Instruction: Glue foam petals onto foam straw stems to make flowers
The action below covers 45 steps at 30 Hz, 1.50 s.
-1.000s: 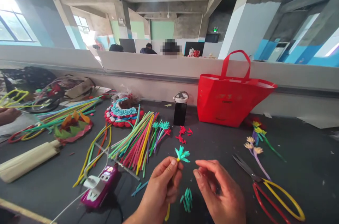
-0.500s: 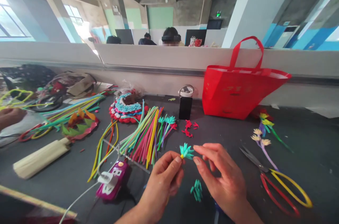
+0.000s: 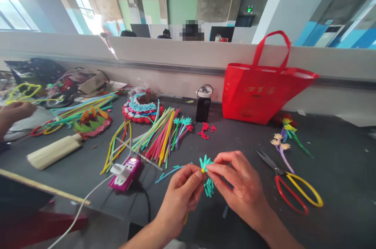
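A small teal pipe-cleaner flower (image 3: pixel 205 161) with a yellow centre is held up over the black table. The thumb and forefinger of my left hand (image 3: pixel 183 188) pinch it at the yellow base. My right hand (image 3: pixel 239 184) has its thumb and fingertips closed on the flower's petals from the right side. Short teal pipe-cleaner pieces (image 3: pixel 208 188) lie on the table just below the flower, partly hidden by my hands. A blue pipe cleaner (image 3: pixel 169 173) lies left of my left hand. Small red petal pieces (image 3: pixel 203 135) rest farther back.
Scissors (image 3: pixel 289 182) with red and yellow handles lie at the right, near finished flowers (image 3: pixel 280 145). A red bag (image 3: pixel 258 96) and a dark bottle (image 3: pixel 203 108) stand behind. Pipe cleaners (image 3: pixel 160 139) and a purple power strip (image 3: pixel 125 174) are at left. Another person's hand (image 3: pixel 16 113) shows far left.
My right hand has moved left and its fingers, apart before, now close on the flower's petals. My left hand keeps its pinch. The view has tilted downward.
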Available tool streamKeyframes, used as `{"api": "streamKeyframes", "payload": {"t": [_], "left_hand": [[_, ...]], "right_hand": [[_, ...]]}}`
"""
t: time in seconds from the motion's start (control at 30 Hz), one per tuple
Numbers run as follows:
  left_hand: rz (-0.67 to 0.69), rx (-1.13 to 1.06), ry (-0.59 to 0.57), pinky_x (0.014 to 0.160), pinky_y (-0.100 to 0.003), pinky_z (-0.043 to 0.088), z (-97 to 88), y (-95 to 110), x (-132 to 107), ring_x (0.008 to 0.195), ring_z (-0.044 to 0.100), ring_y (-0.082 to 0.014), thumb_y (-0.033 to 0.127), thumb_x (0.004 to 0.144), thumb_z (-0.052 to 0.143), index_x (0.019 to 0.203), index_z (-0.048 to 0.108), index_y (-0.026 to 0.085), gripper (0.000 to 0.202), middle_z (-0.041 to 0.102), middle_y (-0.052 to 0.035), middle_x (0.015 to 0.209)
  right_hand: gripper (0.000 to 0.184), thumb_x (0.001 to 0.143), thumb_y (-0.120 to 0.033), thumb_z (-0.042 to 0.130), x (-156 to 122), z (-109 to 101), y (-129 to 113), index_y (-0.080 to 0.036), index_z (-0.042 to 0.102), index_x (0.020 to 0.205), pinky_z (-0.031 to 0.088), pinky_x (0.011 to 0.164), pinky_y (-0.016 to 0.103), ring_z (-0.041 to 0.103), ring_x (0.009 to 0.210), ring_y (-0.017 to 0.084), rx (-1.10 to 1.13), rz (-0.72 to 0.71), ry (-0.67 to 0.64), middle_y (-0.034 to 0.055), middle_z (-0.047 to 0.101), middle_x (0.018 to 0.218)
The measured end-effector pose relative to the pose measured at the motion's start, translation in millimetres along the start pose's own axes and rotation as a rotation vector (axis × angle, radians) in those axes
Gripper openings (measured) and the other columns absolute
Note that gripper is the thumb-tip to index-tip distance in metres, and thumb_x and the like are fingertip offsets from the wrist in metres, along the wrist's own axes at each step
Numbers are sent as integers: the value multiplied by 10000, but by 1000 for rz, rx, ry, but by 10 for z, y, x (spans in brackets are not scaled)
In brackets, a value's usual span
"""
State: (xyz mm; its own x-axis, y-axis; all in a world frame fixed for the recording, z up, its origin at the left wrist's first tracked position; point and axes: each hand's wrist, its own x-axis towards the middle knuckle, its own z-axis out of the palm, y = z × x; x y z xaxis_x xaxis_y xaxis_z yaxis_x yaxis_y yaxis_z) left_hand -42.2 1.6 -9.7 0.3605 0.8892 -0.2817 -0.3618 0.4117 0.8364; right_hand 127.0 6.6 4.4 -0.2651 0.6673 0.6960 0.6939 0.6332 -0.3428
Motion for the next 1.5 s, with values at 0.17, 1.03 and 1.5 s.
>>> {"api": "streamKeyframes", "payload": {"t": [0.17, 1.03, 1.5], "left_hand": [[-70, -31, -65, 389, -172, 85, 61, 21, -11, 415, 141, -31, 381, 837, 631, 789, 541, 173, 232, 295, 98, 488], [-130, -98, -29, 399, -165, 68, 131, -10, 16, 426, 89, -31, 393, 769, 700, 732, 495, 184, 295, 181, 118, 498], [-109, -58, -49, 404, -177, 65, 37, -89, 42, 432, 76, -35, 360, 819, 646, 745, 530, 169, 235, 171, 114, 499]], "right_hand": [[112, 881, -174, 624, -87, -102, -10, -244, 661, 961, 481, 774, 343, 541, 912, 191, -25, 64, 78, 50, 580, 966], [59, 889, -188, 578, -183, 67, -77, -214, 582, 942, 429, 811, 368, 533, 905, 203, -44, 161, 151, 49, 570, 946], [61, 880, -175, 590, -168, 58, -92, -212, 576, 925, 453, 799, 370, 553, 898, 204, 47, 196, 129, 46, 593, 923]]}}
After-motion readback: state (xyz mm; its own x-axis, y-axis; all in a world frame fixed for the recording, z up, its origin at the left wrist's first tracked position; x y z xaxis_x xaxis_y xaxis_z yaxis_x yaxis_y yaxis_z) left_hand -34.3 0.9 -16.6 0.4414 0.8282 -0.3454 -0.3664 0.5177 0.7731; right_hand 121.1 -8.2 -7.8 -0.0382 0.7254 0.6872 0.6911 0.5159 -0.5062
